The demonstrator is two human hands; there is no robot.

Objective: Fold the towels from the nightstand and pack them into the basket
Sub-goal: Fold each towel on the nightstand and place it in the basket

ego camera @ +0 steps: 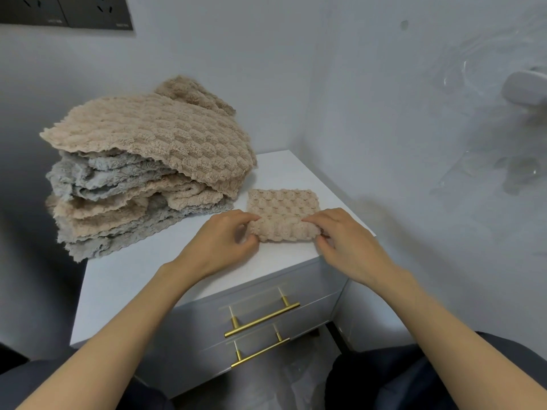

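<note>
Nearest: dark trouser legs (414, 377) at the lower edge, drawn up close to the front of the white nightstand (124, 285). Two brass drawer handles (262, 319) just under its top, not touched.

On the near right part of the top: a small beige towel (282, 213), lying flat as a compact folded rectangle. Gripped along its near edge from both ends. Left hand (225, 235) pinching the left corner between thumb and curled fingers; right hand (343, 241) pinching the right corner the same way. Judged to be held so either to square the last fold or to lift the piece whole without the layers springing open.

Just beside it, further back on the left: a loose heap of beige and grey towels (148, 161), unfolded, overhanging the left edge. Apparently kept there to leave working room in front.

Basket not in view.

Farthest: pale wall, dark socket plates (65, 10) at top left.
</note>
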